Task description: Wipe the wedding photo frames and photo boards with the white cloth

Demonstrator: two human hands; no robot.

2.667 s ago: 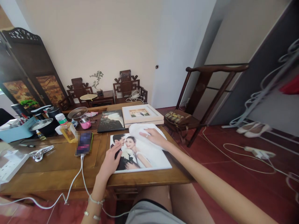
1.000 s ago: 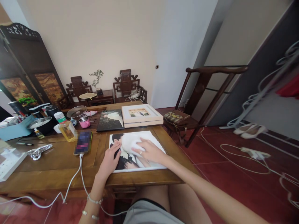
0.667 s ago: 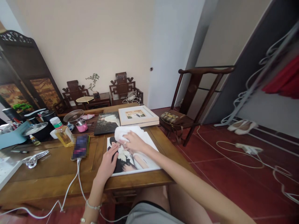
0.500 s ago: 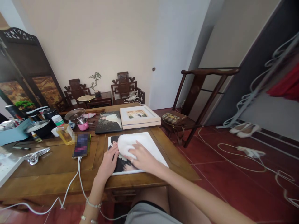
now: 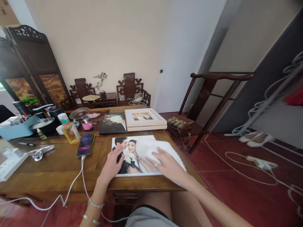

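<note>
A photo album (image 5: 132, 162) with a couple's picture on its cover lies flat at the table's front edge. My left hand (image 5: 115, 160) rests on the cover's left side, fingers stretched out and somewhat apart. On the right part of the cover a white cloth (image 5: 171, 154) is spread, covering that side and reaching past its edge. My right hand (image 5: 165, 160) lies over the cloth with bent fingers pressing and holding it. The fingertips partly sink into the cloth's folds.
Behind the album are a dark photo panel (image 5: 113, 123) and a cream framed box (image 5: 145, 119). To the left are a phone (image 5: 85, 145) on white cables, an oil bottle (image 5: 68, 128), a pink cup (image 5: 87, 124) and a hair clip (image 5: 41, 152). A chair (image 5: 203, 94) stands at right.
My right hand has moved the white cloth to the right across the cover, uncovering the faces and middle of the picture. My left hand stays at the left side. The view has shifted slightly.
</note>
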